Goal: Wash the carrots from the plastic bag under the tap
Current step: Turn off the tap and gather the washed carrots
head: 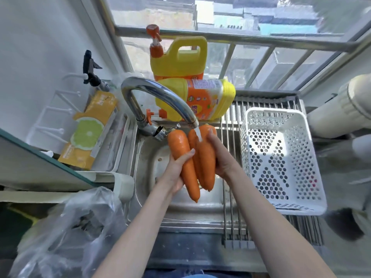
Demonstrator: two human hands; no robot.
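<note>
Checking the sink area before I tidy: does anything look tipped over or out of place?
One yellow detergent jug lies on its side behind the tap, in front of an upright jug. No spill shows.

Bright daylight thru window [251, 19] (wide-angle warp, edges blurred).

A: where are the hands?
B: both bare forearms reach forward from the near edge. left hand [176, 167] curls from the left, thumb on top; right hand [219, 157] cups from the right.
</note>
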